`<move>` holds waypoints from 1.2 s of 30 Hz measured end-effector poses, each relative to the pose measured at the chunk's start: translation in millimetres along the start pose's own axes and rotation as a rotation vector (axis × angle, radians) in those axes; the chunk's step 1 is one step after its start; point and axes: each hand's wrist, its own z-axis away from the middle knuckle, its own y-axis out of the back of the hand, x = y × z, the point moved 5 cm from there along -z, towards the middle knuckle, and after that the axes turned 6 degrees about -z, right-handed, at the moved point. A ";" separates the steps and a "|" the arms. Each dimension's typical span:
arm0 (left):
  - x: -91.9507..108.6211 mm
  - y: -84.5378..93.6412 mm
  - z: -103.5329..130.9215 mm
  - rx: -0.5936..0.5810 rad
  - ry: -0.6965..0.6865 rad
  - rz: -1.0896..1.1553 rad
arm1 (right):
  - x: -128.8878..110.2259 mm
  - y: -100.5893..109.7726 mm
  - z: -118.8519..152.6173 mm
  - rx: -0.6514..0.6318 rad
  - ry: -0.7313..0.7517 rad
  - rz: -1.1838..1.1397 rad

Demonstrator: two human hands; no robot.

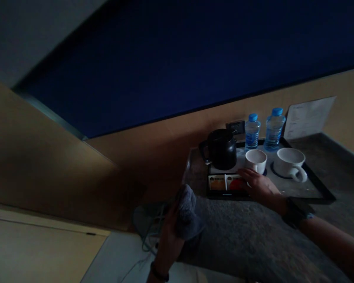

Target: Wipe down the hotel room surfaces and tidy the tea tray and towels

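Note:
A crumpled grey cloth (pixel 187 216) is bunched in my left hand (pixel 170 239), whose fingers close round it beside the counter's left edge. My right hand (pixel 261 186) reaches over the right end of a black sachet box (pixel 221 192), fingers behind it and thumb side in front. Orange and red packets show in its two compartments. Just behind those fingers stands a small white cup (pixel 256 158), its handle partly hidden. A larger white cup (pixel 290 159) sits to the right on the black-rimmed tray (pixel 318 184). On the tray's left is a black kettle (pixel 222 149).
Two water bottles with blue caps, a left one (pixel 252 133) and a right one (pixel 274 129), stand at the tray's back. Behind them a white printed card (pixel 308 118) leans on the wall. Cables (pixel 149 239) hang below the left edge of the dark counter (pixel 247 236).

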 end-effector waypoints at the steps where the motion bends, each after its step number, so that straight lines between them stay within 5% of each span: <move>1: -1.4 -1.5 -8.3 -0.036 -0.008 -0.051 | 2.4 -9.3 -10.9 -0.040 -0.020 0.025; 4: -1.1 -4.5 -27.4 -0.188 -0.009 -0.167 | 8.2 -30.4 -25.9 -0.121 -0.069 0.052; 9: 28.9 -1.5 -80.4 -0.111 -0.140 -0.014 | 11.8 -44.9 -31.3 -0.254 -0.140 0.098; 15: 84.3 -68.5 -170.9 -0.367 -0.364 -0.021 | 23.8 -46.9 -43.7 -0.341 -0.148 0.142; 18: 91.1 -100.0 -189.1 -0.527 -0.395 -0.082 | 27.7 -44.9 -43.6 -0.335 -0.142 0.130; 21: 88.6 -108.0 -190.6 -0.572 -0.416 -0.084 | 21.8 -38.3 -41.4 -0.310 -0.095 0.118; 26: 82.5 -65.3 -197.8 -0.418 -0.453 0.128 | 5.9 -1.8 -43.9 -0.220 0.036 0.064; 31: 75.1 -1.6 -218.9 -0.200 -0.338 0.241 | 1.9 68.3 -51.9 0.203 0.072 -0.116; 36: 89.9 3.8 -214.1 -0.265 -0.440 0.229 | -3.1 87.0 -54.0 0.229 0.100 -0.206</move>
